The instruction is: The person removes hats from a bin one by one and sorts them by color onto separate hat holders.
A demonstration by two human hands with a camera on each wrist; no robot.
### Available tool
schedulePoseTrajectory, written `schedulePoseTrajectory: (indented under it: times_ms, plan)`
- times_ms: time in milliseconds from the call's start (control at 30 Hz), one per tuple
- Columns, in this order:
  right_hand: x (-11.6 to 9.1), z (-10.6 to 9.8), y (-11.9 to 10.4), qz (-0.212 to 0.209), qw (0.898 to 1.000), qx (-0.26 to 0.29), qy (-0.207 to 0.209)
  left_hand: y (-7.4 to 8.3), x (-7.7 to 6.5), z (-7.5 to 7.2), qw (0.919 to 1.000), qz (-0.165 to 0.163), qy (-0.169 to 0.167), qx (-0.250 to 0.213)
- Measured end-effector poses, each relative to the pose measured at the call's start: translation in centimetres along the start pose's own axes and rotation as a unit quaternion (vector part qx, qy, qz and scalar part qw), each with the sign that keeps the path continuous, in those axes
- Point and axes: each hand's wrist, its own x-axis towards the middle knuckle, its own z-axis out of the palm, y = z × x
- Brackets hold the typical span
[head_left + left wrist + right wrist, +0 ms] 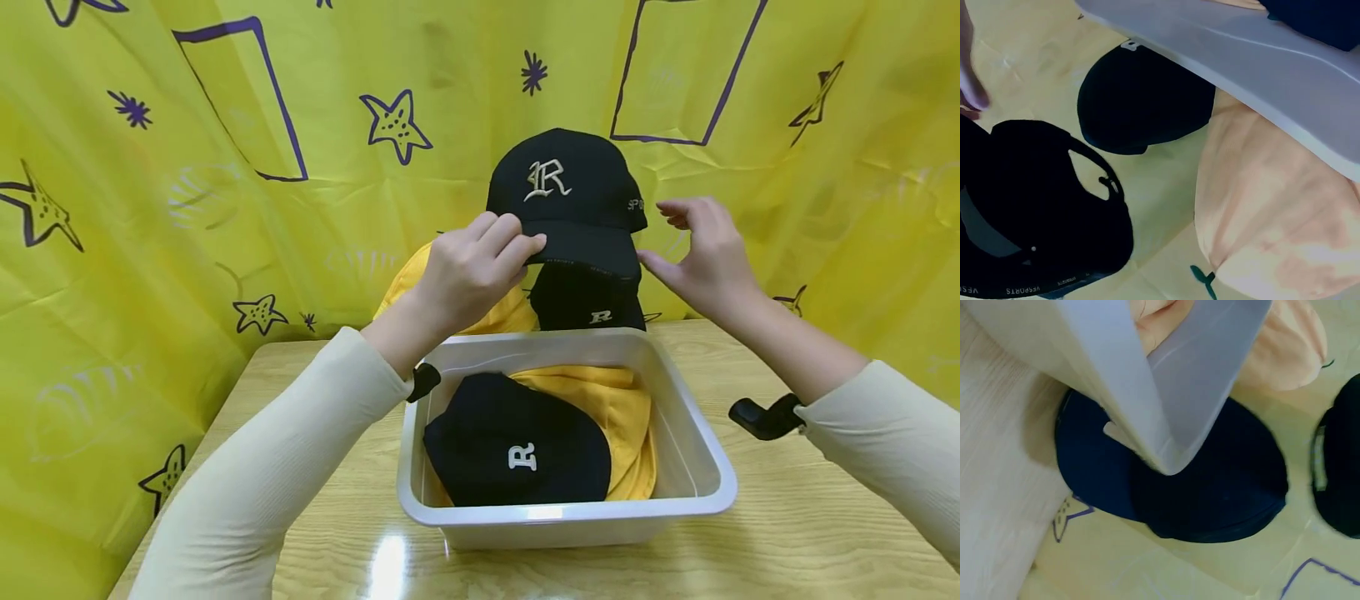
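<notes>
A black cap [570,179] with a metallic-looking R on its front is held up above the far side of a white bin [555,521]. My left hand [468,267] pinches its brim at the left. Beside the cap's right side, my right hand [708,250] has its fingers spread and bent, its thumb near the brim's edge; whether it touches, I cannot tell. The left wrist view shows the held cap's rear strap opening [1094,172]. Inside the bin lie a dark cap [517,442] with a white R and a yellow cap [630,417].
Behind the bin are another dark cap [592,300] with a small R and a yellow cap [510,312]. The bin stands on a light wooden table [337,508]. A yellow curtain [315,225] with purple stars hangs at the back and left.
</notes>
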Motion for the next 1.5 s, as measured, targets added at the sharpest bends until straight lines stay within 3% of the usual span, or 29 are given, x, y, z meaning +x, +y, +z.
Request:
schedulePoseTrajectory:
  times_ms: [200, 467, 733, 967, 1100, 1333, 1500]
  plan:
    - [0.0, -0.4, -1.5, -0.119, 0.993, 0.011, 0.01, -0.5, -0.2, 2.3, 0.9996, -0.011, -0.021, 0.018]
    - [0.6, 0.7, -2.4, -0.166, 0.984, -0.022, 0.066, -0.4, 0.1, 4.4, 0.9989, -0.021, -0.028, 0.033]
    - [1.0, 0.6, -2.1, -0.156, 0.978, -0.038, 0.136, -0.2, -0.1, 5.6, 0.9982, -0.04, -0.033, 0.03]
    - [1.0, 0.6, -0.8, -0.121, 0.974, -0.045, 0.187, -0.7, -1.1, 5.8, 0.9951, -0.03, -0.068, -0.065]
    - [0.6, 0.8, 0.1, -0.1, 0.974, -0.053, 0.196, -0.7, -0.6, 6.6, 0.9938, -0.019, -0.082, -0.072]
    - [0.5, 1.3, 1.7, -0.066, 0.973, -0.064, 0.211, -0.7, 0.2, 8.5, 0.9971, -0.008, -0.068, -0.033]
    - [-0.3, 2.6, 3.0, -0.076, 0.977, -0.076, 0.186, -0.5, -1.4, 9.2, 0.9904, 0.029, -0.13, -0.039]
